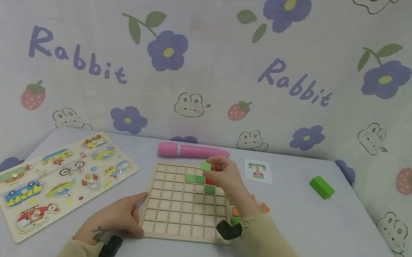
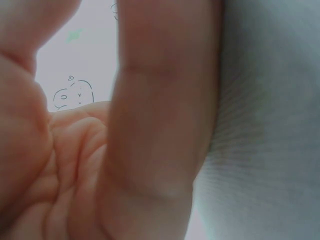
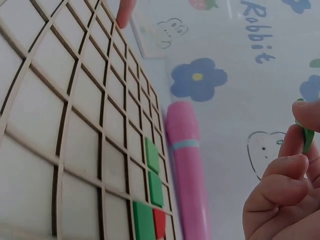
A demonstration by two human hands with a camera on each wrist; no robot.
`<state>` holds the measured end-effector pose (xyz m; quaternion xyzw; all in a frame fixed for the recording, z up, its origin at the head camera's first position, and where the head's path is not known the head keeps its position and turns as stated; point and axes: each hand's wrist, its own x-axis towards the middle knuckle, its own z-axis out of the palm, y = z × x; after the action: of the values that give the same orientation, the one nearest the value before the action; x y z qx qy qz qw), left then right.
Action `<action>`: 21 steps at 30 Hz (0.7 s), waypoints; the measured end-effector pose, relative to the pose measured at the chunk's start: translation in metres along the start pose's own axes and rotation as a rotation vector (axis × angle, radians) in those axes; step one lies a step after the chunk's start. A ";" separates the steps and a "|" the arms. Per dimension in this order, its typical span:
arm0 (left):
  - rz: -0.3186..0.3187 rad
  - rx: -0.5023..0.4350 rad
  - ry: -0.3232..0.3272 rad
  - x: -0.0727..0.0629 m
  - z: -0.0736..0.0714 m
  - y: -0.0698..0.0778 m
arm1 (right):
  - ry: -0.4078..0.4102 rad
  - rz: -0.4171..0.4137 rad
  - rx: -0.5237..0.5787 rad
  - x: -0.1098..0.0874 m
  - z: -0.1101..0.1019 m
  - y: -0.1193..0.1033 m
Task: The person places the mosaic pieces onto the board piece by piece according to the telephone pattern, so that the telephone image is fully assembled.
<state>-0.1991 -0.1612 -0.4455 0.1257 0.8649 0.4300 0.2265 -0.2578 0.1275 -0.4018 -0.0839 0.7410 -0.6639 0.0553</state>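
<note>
My right hand [image 1: 225,176] pinches a light green square tile [image 1: 206,166] between thumb and fingertips, over the far edge of a wooden grid board [image 1: 169,205]. In the right wrist view the tile [image 3: 307,136] shows edge-on, raised beside the board. One light green tile [image 1: 190,178], a darker green one [image 1: 199,179] and a red one [image 1: 209,181] lie side by side in a row of cells. Another green tile [image 1: 209,189] sits below the red one. My left hand [image 1: 120,214] rests against the board's left edge, its thumb at the near corner, fingers extended.
Partly under my right wrist, loose orange tiles [image 1: 264,207] and green tiles [image 1: 235,221] lie beside the board. A pattern card [image 1: 258,171] and a pink microphone [image 1: 193,152] lie behind. A vehicle puzzle board [image 1: 64,184] is left; a green block [image 1: 322,187] is right.
</note>
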 end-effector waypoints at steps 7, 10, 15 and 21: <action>0.004 0.005 0.000 0.000 0.000 -0.001 | -0.016 -0.012 -0.074 0.020 0.026 0.007; -0.002 -0.002 0.002 0.000 0.001 -0.002 | -0.029 -0.006 -0.142 0.027 0.035 0.008; -0.005 0.003 0.001 0.001 0.001 -0.003 | -0.037 0.034 -0.288 0.036 0.047 0.011; -0.005 0.000 0.001 0.002 0.001 -0.004 | -0.034 0.106 -0.573 0.044 0.054 0.017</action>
<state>-0.2006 -0.1620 -0.4500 0.1233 0.8653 0.4293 0.2273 -0.2915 0.0679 -0.4239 -0.0681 0.9007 -0.4222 0.0764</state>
